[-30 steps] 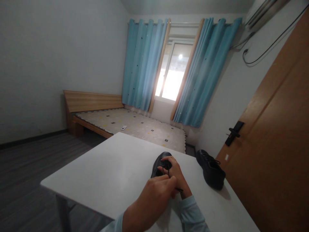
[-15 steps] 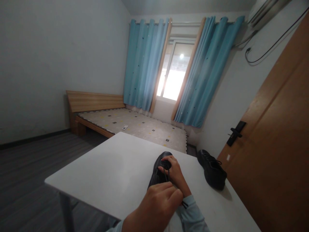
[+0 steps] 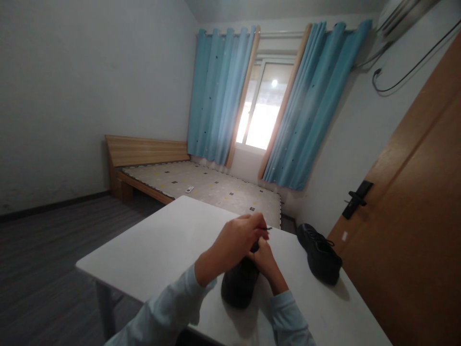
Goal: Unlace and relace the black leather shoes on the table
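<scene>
Shoe: a black shoe (image 3: 239, 286) lies on the white bench (image 3: 165, 245), at about 6 o'clock in the head view, heel toward the person; both hands work over its top.
Lace: a thin dark lace end (image 3: 267, 228) pokes out past the raised left hand; the rest of the lace is hidden behind the hands.
Left hand: the left hand (image 3: 236, 240) is lifted above the shoe, its fingers pinched narrow on the lace end.
Right hand: the right hand (image 3: 264, 259) rests against the shoe's upper by the lacing; its fingers look curled close, but what they hold is hidden, so I cannot tell.
Second shoe: the other black shoe (image 3: 320, 253) sits apart at about 3 o'clock, near the bench's right edge and untouched.
Room: a bed (image 3: 201, 185) at 11 o'clock, blue curtains (image 3: 219, 96) and a window at 12 o'clock, a wooden door (image 3: 414, 216) at 3 o'clock.
Doing it well: judging from the grip, keep the lace taut with the pinching hand, steady the shoe with the other so it does not slide, and pull evenly.
</scene>
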### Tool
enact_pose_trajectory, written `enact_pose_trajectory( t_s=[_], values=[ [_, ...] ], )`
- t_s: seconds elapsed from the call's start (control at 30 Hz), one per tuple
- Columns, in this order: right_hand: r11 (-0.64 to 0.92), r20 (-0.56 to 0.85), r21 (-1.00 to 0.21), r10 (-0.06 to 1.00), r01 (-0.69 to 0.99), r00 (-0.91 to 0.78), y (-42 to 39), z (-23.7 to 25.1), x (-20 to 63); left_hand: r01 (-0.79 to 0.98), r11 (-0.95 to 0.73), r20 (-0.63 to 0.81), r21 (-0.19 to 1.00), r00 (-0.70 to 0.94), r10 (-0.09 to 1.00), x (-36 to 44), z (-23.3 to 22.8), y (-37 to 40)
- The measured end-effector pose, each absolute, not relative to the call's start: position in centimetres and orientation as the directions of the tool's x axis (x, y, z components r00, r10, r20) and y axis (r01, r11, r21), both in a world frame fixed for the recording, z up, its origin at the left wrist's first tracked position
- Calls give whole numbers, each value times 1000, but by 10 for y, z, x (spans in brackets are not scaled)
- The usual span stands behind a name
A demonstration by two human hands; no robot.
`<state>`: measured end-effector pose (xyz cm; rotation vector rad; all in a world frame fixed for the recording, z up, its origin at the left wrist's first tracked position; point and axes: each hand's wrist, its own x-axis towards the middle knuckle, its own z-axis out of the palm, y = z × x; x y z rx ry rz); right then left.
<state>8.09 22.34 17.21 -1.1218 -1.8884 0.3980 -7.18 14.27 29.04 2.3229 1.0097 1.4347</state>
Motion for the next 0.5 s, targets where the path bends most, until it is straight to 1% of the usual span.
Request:
enact_pose_trajectory(
  t_s=[0.1, 0.17, 0.23, 0.33, 0.5],
  values=[
    [533, 493, -647, 838, 545, -233, 221, 174, 81, 206, -672, 660, 711, 134, 739, -76, 293, 176],
    [526, 482, -660, 844, 537, -234, 220, 175, 81, 34, -632, 631, 774, 33, 775, -77, 286, 198],
    [519, 477, -674, 849, 525, -228, 221, 175, 81, -65, -598, 593, 799, -80, 801, -78, 274, 219],
    [513, 475, -694, 854, 505, -214, 222, 175, 81, -165, -544, 516, 823, -185, 836, -79, 253, 241],
    [506, 463, -733, 861, 455, -211, 221, 175, 80, -319, -468, 383, 824, -293, 876, -81, 219, 260]
  ],
)
